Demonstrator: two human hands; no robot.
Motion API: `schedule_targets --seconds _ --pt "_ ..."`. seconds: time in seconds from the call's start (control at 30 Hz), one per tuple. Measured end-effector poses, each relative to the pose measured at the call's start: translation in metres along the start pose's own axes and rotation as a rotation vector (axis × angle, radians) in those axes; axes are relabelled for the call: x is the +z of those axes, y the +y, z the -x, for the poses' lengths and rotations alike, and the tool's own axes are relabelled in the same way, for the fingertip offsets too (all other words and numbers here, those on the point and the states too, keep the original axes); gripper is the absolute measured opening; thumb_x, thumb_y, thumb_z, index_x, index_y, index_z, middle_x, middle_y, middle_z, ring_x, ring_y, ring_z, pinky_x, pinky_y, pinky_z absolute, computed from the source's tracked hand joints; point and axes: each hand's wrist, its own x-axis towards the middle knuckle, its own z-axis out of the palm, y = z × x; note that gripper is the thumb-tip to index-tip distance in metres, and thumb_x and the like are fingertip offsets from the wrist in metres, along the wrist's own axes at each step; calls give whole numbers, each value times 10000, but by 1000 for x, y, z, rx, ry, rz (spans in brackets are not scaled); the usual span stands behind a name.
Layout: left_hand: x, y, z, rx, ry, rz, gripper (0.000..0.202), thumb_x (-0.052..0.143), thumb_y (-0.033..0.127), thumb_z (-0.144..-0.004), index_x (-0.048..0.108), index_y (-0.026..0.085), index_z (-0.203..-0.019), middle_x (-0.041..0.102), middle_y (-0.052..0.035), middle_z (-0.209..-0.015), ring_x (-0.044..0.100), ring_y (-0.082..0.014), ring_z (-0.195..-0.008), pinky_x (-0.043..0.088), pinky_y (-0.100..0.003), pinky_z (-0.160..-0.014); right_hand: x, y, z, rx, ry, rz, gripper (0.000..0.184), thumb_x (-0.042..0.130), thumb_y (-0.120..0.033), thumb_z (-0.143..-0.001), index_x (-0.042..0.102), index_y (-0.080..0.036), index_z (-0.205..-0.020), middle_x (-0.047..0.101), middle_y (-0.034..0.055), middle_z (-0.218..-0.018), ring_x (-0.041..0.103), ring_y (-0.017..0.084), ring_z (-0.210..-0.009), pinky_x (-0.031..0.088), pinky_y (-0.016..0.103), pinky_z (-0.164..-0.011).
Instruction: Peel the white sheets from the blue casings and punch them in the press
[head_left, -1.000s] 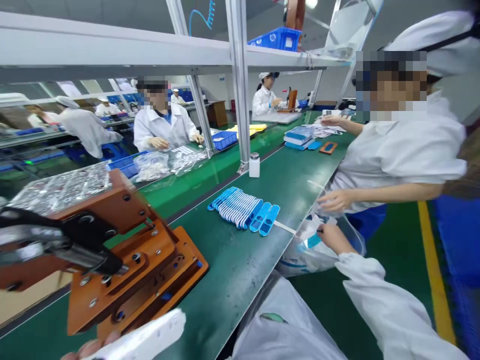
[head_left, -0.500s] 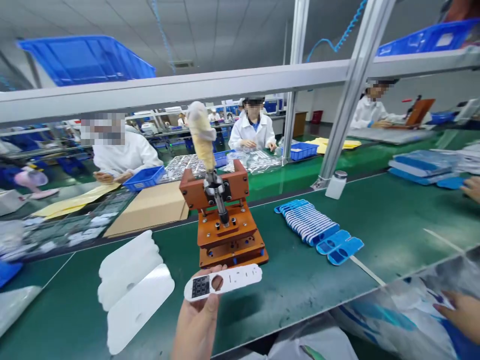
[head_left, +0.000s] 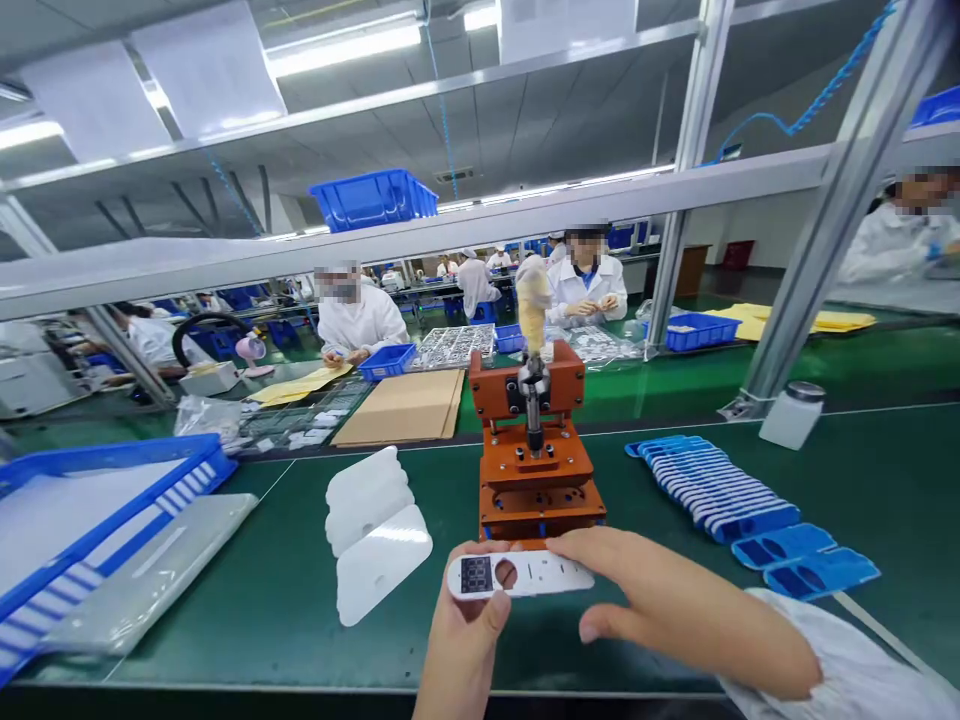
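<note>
In my left hand (head_left: pixel 469 625) is a narrow white plastic faceplate (head_left: pixel 547 572), gripped at its left end between thumb and fingers. It has a black digit display window, a round hole and several small slots. My right hand (head_left: pixel 626 575) reaches in from the right. Its fingers lie at the faceplate's top right edge, the thumb stands apart below, and whether they touch it I cannot tell. Just behind both hands stands an orange-brown hand press (head_left: pixel 536 470) with a padded lever handle (head_left: pixel 532 305).
White sheets (head_left: pixel 382 565) lie left of the press, with a plastic-wrapped pack (head_left: pixel 165 570) and a blue tray (head_left: pixel 217 455) farther left. Blue-filmed panels (head_left: pixel 720 490) sit in a row at right, near a white bottle (head_left: pixel 792 415). Co-workers sit across the line.
My right hand has come in to the faceplate's right end. The left hand still holds the faceplate. The view has swung left, bringing in the blue tray.
</note>
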Motion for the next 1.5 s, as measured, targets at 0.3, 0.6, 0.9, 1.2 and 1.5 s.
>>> schedule_targets --seconds 0.3,0.6,0.9,1.2,1.5 --pt "-8 -4 -34 3 -188 -236 427 752 397 -664 568 197 -993 647 -69 -986 590 -224 -936 447 -318 -815 41 46 -19 179 264 -339 388 557 -393 -836 533 -203 -1173 601 99 -1172 565 238 -1098 474 408 -937" --pt "-38 -6 -83 346 -66 -968 294 558 318 -825 561 232 -1106 542 -87 -1143 514 -237 -1030 456 -398 -852 44 100 -41 331 466 -176 320 473 -457 -835 402 -194 -1002 585 141 -1098 565 262 -1079 464 424 -915" --pt "-40 -23 -92 624 -156 -1360 313 462 285 -898 572 249 -1189 555 -101 -1173 466 -280 -1119 453 -488 -915 28 92 -60 407 365 -317 395 527 -379 -804 359 -194 -1109 585 135 -1178 555 285 -1108 459 442 -923" --pt "-40 -25 -95 769 -152 -1481 312 491 251 -883 569 223 -1184 561 -106 -1156 472 -275 -1091 464 -461 -893 32 92 -58 479 401 -335 526 569 -466 -780 354 -194 -1176 529 127 -1247 507 290 -1172 450 440 -951" --pt "-43 -28 -96 730 -147 -1459 321 482 256 -888 549 212 -1198 547 -114 -1168 467 -272 -1103 461 -463 -906 48 107 -57 515 621 -368 495 537 -566 -758 399 -205 -1067 547 101 -1160 522 268 -1087 413 448 -949"
